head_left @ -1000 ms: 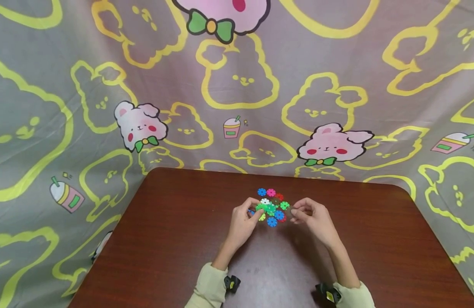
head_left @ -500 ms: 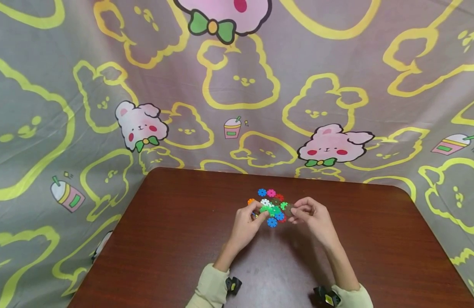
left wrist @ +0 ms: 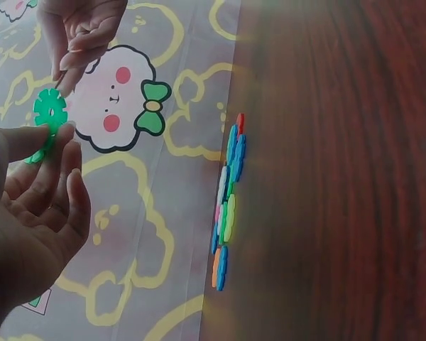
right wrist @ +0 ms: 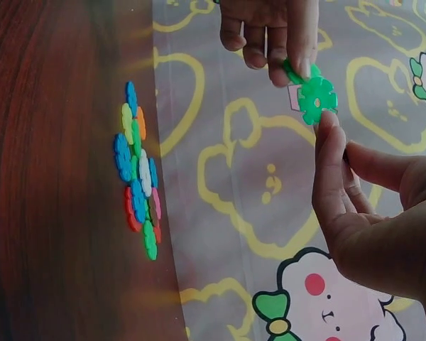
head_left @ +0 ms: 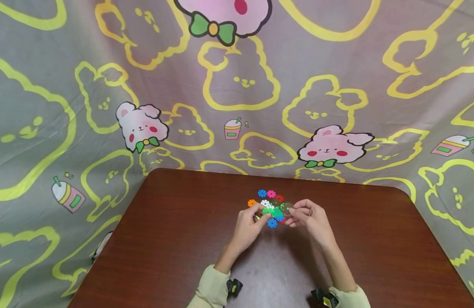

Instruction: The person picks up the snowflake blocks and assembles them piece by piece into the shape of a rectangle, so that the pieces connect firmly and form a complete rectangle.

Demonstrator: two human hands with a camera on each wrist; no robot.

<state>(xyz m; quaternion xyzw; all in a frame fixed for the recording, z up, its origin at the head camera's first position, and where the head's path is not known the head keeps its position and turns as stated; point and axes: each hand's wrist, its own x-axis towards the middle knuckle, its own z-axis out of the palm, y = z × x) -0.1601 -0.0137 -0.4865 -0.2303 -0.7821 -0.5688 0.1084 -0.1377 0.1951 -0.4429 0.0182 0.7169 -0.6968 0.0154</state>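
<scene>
My left hand (head_left: 249, 224) pinches two joined green notched plastic discs (head_left: 273, 211) between thumb and fingers, above the table. In the right wrist view one green disc (right wrist: 318, 101) faces the camera, the other partly behind it at an angle. My right hand (head_left: 313, 220) pinches a brownish notched disc (head_left: 287, 208) close to the green pair. From the wrist views that disc shows at most as a thin dark edge, mostly hidden by the fingers. Whether it touches the green discs, I cannot tell.
Several loose notched discs lie flat below the hands, among them a blue disc (head_left: 272, 223), an orange disc (head_left: 251, 203) and a pink disc (head_left: 271, 193). They rest on a brown wooden table (head_left: 175, 239). A patterned cloth (head_left: 256, 94) hangs behind it.
My left hand has moved right with the green discs, bringing them nearer the brownish disc. The orange disc has come into sight behind it. My right hand has barely moved.
</scene>
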